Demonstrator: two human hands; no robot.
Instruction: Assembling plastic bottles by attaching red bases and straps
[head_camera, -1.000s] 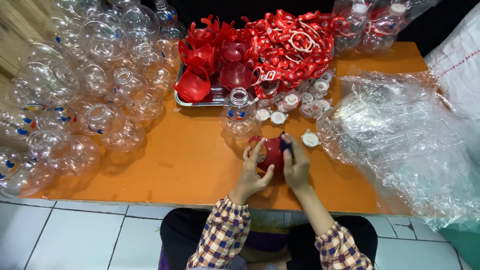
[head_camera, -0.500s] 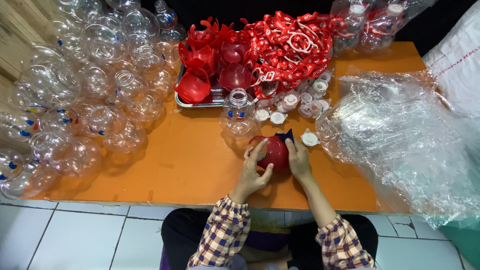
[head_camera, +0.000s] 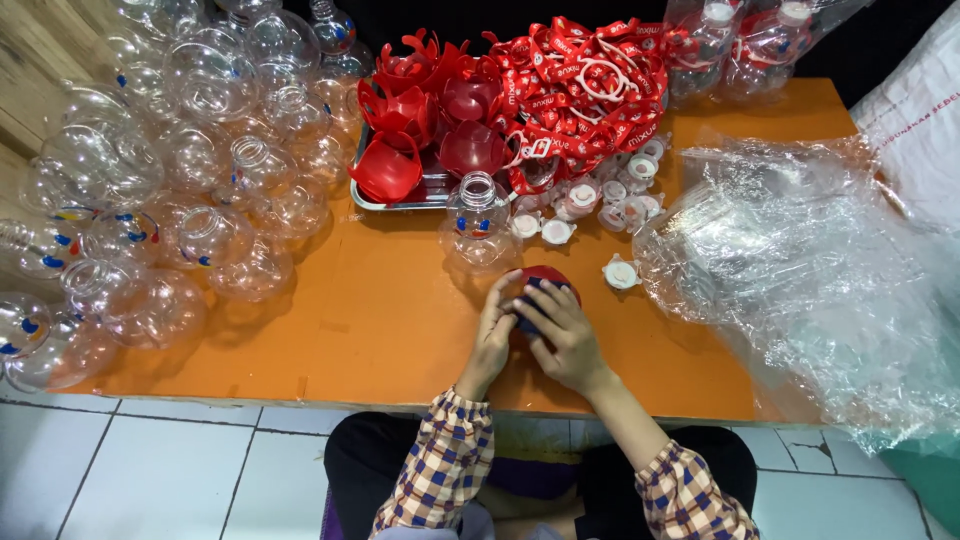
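Bench: my orange bench (head_camera: 380, 330) runs across the view, with white floor tiles (head_camera: 150, 470) below its near edge.
Plastic sheeting: a big heap of crinkled clear film (head_camera: 800, 270) covers the right end of the bench and spills over its edge.
Clear bottles: a pile of round see-through bottles (head_camera: 170, 190) fills the left end; several carry small blue and red face marks.
Red straps: a tangle of red straps with white lettering (head_camera: 590, 90) lies at the back, right of the middle.
Tray: a metal tray (head_camera: 400, 198) at the back centre holds red cup-shaped pieces (head_camera: 440, 110).
Single bottle: one clear round bottle (head_camera: 478, 232) stands upright just in front of the tray, near my fingertips.
White caps: small white caps (head_camera: 620, 272) lie scattered between the straps and my hands.
Arms: both forearms, in brown-and-blue checked sleeves (head_camera: 440, 480), come up from the bottom edge and meet at the middle of the bench.
Left hand: my left hand (head_camera: 492, 335) curls narrowly round the left side of the red round piece, fingers up along it.
Right hand: my right hand (head_camera: 565, 335) folds over the top and right side, gripping it.
Red round piece: the red round piece (head_camera: 545, 277), with a dark blue bit under my fingers, sits on the bench between both hands, mostly hidden.
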